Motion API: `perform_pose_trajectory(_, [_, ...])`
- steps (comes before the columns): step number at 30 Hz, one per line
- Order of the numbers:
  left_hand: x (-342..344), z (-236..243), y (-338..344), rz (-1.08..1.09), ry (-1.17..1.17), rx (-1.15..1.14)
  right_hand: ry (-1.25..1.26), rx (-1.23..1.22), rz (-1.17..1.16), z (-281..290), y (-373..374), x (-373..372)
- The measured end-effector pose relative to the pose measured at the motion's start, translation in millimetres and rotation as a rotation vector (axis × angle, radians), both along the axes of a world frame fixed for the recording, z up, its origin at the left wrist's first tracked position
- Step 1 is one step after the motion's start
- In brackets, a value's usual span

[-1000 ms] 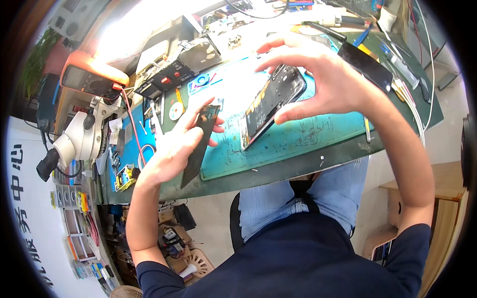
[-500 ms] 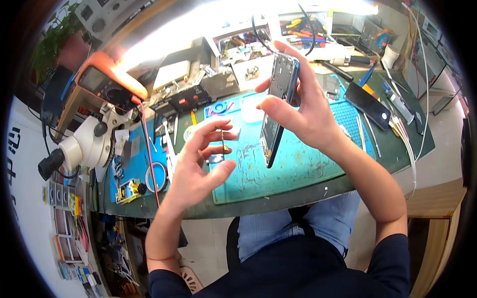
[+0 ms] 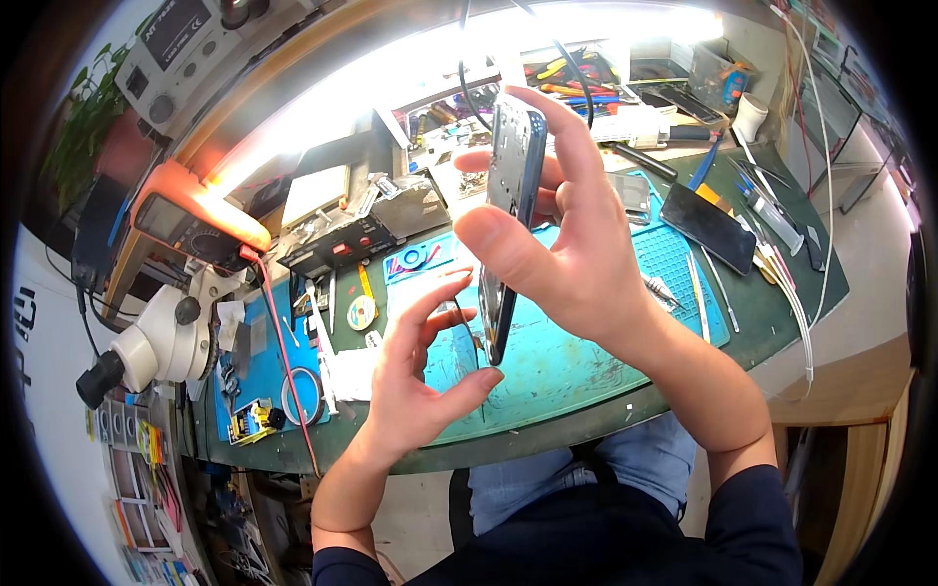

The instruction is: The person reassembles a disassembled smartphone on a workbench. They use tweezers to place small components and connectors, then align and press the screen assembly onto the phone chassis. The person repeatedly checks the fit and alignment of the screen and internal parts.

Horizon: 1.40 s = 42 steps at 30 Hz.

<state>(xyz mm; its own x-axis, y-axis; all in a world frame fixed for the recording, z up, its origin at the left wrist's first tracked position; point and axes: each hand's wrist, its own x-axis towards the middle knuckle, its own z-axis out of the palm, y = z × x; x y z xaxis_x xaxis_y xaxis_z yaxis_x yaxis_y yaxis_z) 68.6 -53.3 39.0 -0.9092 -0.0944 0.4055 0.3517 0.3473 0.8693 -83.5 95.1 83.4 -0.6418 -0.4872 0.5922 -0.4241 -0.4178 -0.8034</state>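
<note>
My right hand (image 3: pixel 576 264) is wrapped round an opened phone body (image 3: pixel 518 161), thumb on one side and fingers on the other. The phone stands nearly upright, its dark inner frame with small fittings turned left and its dark blue edge toward me. Close by on its left, my left hand (image 3: pixel 415 376) holds a very thin dark piece (image 3: pixel 469 332) between fingers and thumb. It shows almost edge-on, so its kind is unclear. Whether it touches the phone's lower end cannot be told. Both hands are above a scratched teal work mat (image 3: pixel 557 361).
An orange multimeter (image 3: pixel 200 215) and a white microscope (image 3: pixel 161 337) stand left. A dark phone or screen (image 3: pixel 708 228) lies right, beside a syringe (image 3: pixel 777 220) and loose tools. Behind are a metal-cased device (image 3: pixel 342 234) and tool trays. A red cable (image 3: pixel 283 356) crosses the left side.
The view has shifted. My left hand, with the thin piece, has come closer to the phone's lower end. My right hand still grips the phone, now turned more edge-on.
</note>
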Motion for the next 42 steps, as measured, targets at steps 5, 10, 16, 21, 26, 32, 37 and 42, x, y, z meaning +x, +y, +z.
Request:
perform_pose_trajectory(5, [-5,-3,2,-0.041,0.058,0.013,-0.056,-0.011,0.003,4,2,0])
perform_pose_trajectory(10, [-4,-6,-3,-0.054,0.098,0.037,-0.013,0.005,-0.002,0,-2,1])
perform_pose_trajectory(16, [3,-17,-6,0.055,0.084,0.156,-0.004,0.005,0.04,-7,-6,6])
perform_pose_trajectory(21, [0,-11,-5,0.104,0.058,0.22,0.097,0.11,0.145,-20,-6,11])
perform_pose_trajectory(26, [1,-13,-11,0.046,0.118,0.2,-0.069,0.049,0.109,-15,3,10])
perform_pose_trajectory(32, [-2,-11,-14,0.072,0.197,0.131,-0.248,0.073,0.203,-16,8,11])
perform_pose_trajectory(37, [3,-3,-5,0.276,0.292,-0.191,-0.201,0.082,0.197,-19,5,14])
perform_pose_trajectory(42, [8,2,-1,0.363,0.308,-0.347,-0.246,0.016,0.195,-22,7,13])
